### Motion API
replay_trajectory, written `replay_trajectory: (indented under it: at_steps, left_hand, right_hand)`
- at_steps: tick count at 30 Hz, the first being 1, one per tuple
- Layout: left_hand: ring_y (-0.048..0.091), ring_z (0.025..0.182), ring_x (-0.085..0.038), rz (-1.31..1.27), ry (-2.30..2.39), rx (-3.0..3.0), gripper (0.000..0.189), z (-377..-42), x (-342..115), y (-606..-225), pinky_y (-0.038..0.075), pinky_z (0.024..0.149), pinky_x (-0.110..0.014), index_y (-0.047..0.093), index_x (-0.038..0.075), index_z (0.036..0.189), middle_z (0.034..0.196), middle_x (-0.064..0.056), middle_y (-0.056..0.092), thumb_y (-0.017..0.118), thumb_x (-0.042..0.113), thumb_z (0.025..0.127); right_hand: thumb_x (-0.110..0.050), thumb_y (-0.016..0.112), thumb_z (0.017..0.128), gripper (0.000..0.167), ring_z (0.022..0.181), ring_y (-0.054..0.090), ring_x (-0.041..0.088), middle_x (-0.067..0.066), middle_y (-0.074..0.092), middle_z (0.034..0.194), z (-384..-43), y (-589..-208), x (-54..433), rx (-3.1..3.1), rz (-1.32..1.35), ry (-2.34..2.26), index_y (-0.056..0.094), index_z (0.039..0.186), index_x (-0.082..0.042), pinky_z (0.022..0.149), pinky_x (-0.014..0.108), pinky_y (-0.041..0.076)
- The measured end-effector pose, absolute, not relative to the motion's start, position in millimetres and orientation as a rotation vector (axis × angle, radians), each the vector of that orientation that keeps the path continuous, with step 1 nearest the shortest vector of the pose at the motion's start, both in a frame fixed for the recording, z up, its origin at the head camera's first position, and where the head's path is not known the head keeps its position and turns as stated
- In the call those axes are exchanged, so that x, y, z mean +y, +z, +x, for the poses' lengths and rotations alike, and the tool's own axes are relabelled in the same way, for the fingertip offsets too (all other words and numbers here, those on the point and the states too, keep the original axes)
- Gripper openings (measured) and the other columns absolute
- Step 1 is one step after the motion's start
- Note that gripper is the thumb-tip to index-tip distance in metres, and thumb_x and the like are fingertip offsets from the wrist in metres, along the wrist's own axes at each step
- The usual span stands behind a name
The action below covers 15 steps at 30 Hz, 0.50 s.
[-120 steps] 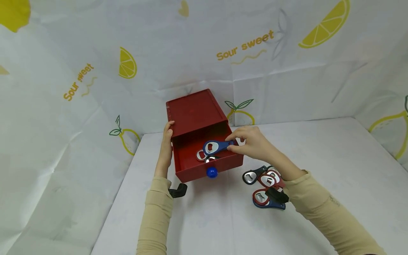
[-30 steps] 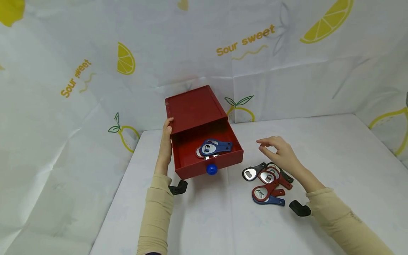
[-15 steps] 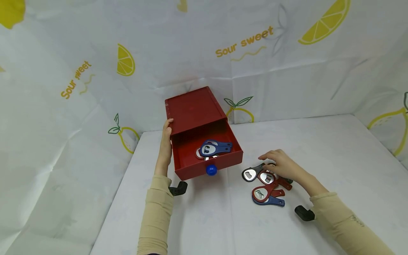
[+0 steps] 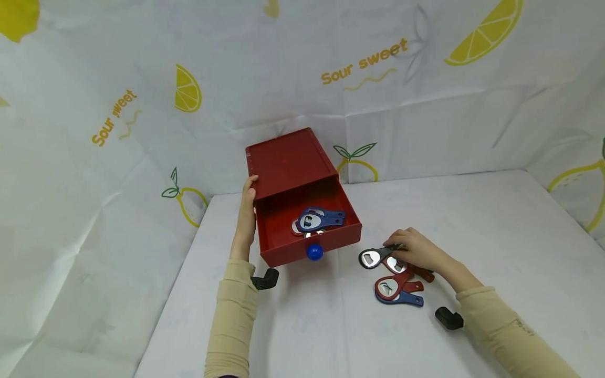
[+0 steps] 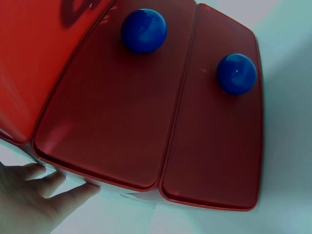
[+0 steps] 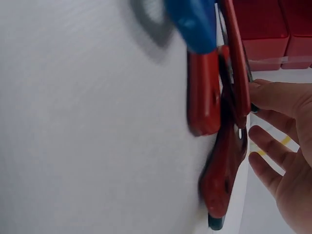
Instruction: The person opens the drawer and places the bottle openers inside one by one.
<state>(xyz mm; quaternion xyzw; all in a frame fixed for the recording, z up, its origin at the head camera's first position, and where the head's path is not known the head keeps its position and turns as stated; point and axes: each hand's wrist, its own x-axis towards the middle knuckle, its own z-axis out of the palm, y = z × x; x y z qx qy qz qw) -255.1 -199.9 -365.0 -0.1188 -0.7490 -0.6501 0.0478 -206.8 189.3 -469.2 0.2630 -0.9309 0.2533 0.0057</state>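
A red drawer cabinet [image 4: 290, 163] stands at the back of the table, its top drawer [image 4: 283, 256] pulled out. My left hand [image 4: 244, 220] rests along the cabinet's left side; the left wrist view has its fingers extended against that side. In the drawer lie several bottle openers, with blue ones [image 4: 333, 218] uppermost. Right of the cabinet my right hand [image 4: 418, 251] pinches the handle end of a black bottle opener [image 4: 371, 258] on the pile. Beside it are red bottle openers [image 4: 402, 279] and a blue bottle opener [image 4: 410, 299], partly overlapping. The right hand covers part of the pile.
Blue knobs mark the drawers: one on the pulled-out drawer [image 4: 314, 252], others on the closed lower drawers [image 5: 97, 107]. A white cloth with lemon prints [image 4: 283, 79] hangs behind the white table [image 4: 312, 336].
A blue bottle opener held by my right hand was laid in the drawer and let go. The right hand moved right, then down to the pile, onto the black opener. The left hand stayed.
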Motion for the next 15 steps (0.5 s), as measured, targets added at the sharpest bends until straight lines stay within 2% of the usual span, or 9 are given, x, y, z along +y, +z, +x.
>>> replay_trajectory:
  at_steps: [9, 15]
  left_hand:
    - [0.027, 0.131, -0.025, -0.356, -1.992, -2.271, 0.051, -255, -200, -365, 0.027, 0.103, -0.055, 0.026, 0.022, 0.142, 0.149, -0.005, 0.021, 0.024, 0.037, 0.094]
    - [0.027, 0.130, -0.026, -0.363, -1.998, -2.275, 0.051, -254, -200, -364, 0.030, 0.102, -0.056, 0.026, 0.023, 0.142, 0.149, -0.005, 0.022, 0.025, 0.038, 0.094]
  right_hand:
    - [-0.016, 0.070, 0.080, 0.021, 0.086, 0.054, 0.016, 0.000, 0.066, 0.092, -208, -476, 195, -2.911, 0.843, 0.649, 0.071, 0.098, -0.007, 0.073, 0.032, 0.046]
    - [-0.020, 0.074, 0.076, 0.020, 0.077, 0.047, 0.006, -0.008, 0.061, 0.081, -204, -476, 200, -2.778, 0.931, 0.590, 0.072, 0.094, -0.011, 0.065, 0.023, 0.042]
